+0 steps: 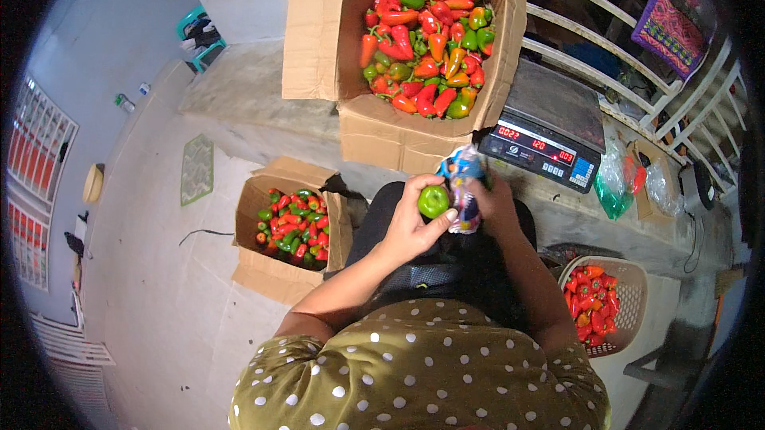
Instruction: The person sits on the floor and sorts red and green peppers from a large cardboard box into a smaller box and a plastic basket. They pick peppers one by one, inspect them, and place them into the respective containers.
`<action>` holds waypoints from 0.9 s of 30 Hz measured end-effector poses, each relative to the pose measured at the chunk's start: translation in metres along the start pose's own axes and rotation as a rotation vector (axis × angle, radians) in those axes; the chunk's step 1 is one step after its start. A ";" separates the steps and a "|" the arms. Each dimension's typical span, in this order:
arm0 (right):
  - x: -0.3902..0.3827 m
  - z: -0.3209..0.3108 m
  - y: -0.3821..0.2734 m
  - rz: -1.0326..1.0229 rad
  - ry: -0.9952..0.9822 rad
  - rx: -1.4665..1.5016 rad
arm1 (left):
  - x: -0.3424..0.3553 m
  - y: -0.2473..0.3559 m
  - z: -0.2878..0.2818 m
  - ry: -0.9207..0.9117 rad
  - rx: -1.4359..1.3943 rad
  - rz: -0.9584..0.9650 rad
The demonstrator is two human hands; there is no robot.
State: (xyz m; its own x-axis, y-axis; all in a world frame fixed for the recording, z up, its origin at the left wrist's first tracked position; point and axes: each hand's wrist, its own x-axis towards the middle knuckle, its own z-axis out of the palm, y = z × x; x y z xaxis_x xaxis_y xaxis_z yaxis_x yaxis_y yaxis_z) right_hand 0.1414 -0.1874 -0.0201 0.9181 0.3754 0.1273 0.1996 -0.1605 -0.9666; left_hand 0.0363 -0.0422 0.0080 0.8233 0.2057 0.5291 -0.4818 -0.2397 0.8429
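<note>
My left hand point(410, 223) is closed around a green pepper point(433, 201), held above my lap. Right beside the pepper, a crumpled multicoloured cloth point(464, 191) is gripped by my right hand point(496, 205), which is smeared by motion. The cloth touches or nearly touches the pepper; I cannot tell which. Just beyond my hands stands a large open cardboard box point(382, 139) with many red, green and orange peppers point(430, 47) in it.
A smaller cardboard box point(275, 278) of red and green peppers sits lower left. On the ledge at right are a digital scale point(542, 151) and plastic bags point(613, 183). A plastic basket point(633, 302) of red peppers stands at my right. White railings point(590, 47) run behind the scale.
</note>
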 end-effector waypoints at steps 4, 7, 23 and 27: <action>-0.011 -0.010 -0.019 0.150 -0.261 0.074 | 0.003 -0.031 -0.002 0.045 0.144 0.010; -0.028 0.020 -0.018 0.057 -0.315 0.247 | -0.002 -0.049 0.007 0.107 -0.073 -0.161; 0.023 -0.085 0.007 -0.137 0.282 0.105 | -0.063 -0.095 -0.215 0.569 1.222 -0.623; 0.029 -0.103 0.003 -0.121 0.407 -0.056 | 0.026 -0.046 -0.152 0.407 1.036 -0.014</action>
State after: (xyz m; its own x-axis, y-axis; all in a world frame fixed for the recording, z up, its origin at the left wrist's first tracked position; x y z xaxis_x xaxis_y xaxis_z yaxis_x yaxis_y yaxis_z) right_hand 0.2036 -0.2715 0.0037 0.9449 0.0060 0.3274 0.3224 -0.1909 -0.9272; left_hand 0.0344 0.1184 -0.0022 0.5756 0.4647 0.6729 0.1668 -0.8722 0.4597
